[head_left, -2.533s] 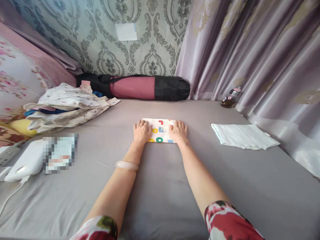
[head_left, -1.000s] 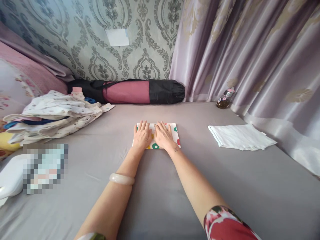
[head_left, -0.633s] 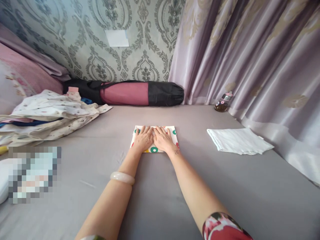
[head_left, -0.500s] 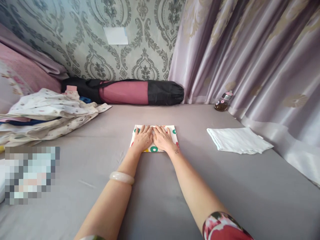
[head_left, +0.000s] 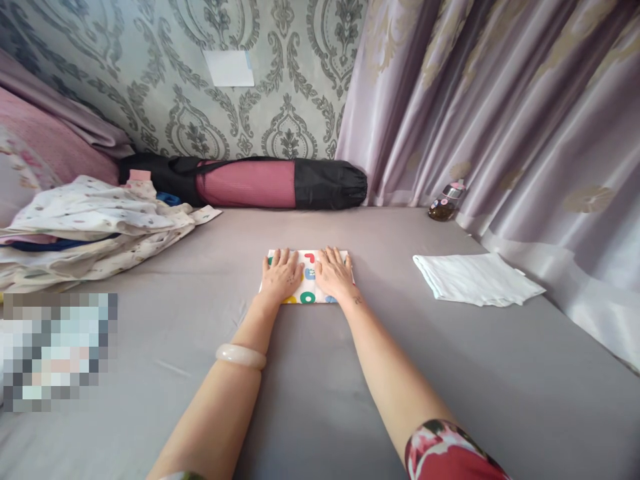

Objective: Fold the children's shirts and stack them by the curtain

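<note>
A folded white cloth with colourful printed shapes [head_left: 307,297] lies flat on the grey bed sheet [head_left: 320,373], in the middle of the view. My left hand [head_left: 283,275] rests palm down on its left half, fingers stretched out. On the right half my right hand [head_left: 334,273] lies flat too, its fingers pointing away from me. A strip of the print shows between the two hands. The cloth's outer parts are partly hidden beneath them. Neither hand grips anything.
A folded white cloth [head_left: 477,280] lies at the right. Near the curtain stands a bottle with brown contents [head_left: 443,208]. A black and pink rolled bag [head_left: 245,183] lies along the wall. Piled clothes [head_left: 95,220] are at the left, with a blurred-out item [head_left: 70,350] nearer me.
My hands have slid apart over the printed cloth, the left one leftward and the right one rightward, uncovering more of its middle. The cloth stays in place.
</note>
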A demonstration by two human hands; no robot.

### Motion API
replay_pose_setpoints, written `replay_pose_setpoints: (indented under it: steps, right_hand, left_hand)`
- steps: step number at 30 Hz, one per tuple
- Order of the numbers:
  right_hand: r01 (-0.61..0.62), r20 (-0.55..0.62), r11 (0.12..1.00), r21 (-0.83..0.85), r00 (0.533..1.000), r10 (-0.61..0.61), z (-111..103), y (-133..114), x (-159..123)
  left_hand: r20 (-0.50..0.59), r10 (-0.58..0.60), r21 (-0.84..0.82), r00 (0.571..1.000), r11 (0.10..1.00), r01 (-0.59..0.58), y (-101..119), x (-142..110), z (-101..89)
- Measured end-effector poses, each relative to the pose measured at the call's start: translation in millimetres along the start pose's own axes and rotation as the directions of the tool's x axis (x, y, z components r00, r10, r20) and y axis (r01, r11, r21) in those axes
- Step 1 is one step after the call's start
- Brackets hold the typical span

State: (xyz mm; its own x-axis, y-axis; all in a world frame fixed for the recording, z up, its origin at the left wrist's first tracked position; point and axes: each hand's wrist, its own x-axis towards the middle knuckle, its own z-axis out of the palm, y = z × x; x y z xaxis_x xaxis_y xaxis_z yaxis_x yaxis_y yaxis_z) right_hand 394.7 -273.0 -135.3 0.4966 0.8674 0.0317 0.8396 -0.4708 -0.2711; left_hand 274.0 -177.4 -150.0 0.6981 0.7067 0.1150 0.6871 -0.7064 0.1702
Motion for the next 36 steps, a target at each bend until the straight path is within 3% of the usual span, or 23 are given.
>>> replay_pose_setpoints:
  steps: [5, 11, 18, 24, 31, 36]
  right_hand:
    - [-0.007, 0.025, 1.0, -0.001, 1.0, 0.007, -0.7, 0.6, 1.9]
    - [-0.163, -0.038, 0.987, 0.005, 0.986, 0.163, -0.8, 11.1, 1.4]
    - [-0.175, -0.008, 0.985, 0.012, 0.985, 0.175, 1.9, 15.9, 1.2]
    - [-0.184, 0.02, 0.983, -0.003, 0.983, 0.184, -4.7, 14.3, 1.2]
    - [-0.004, 0.006, 0.997, -0.076, 1.0, 0.004, -9.2, 5.6, -15.4]
    - [-0.028, 0.023, 0.997, -0.067, 0.999, 0.029, 1.8, 6.3, -17.3]
  left_hand:
    - [0.005, -0.01, -0.02, 1.0, 1.0, 0.01, -0.8, 0.5, -2.6]
    - [-0.045, -0.154, -0.057, 0.987, 0.987, 0.152, -12.1, -2.4, -4.5]
    - [-0.021, -0.157, -0.076, 0.987, 0.985, 0.155, -15.1, -3.3, -2.4]
    - [0.03, -0.191, -0.178, 0.981, 0.965, 0.194, -20.5, -12.6, -12.1]
    - [0.07, -0.193, -0.184, 0.979, 0.962, 0.203, -26.2, -48.6, -17.1]
    - [0.092, -0.161, -0.147, 0.983, 0.974, 0.173, -25.0, -54.3, -18.5]
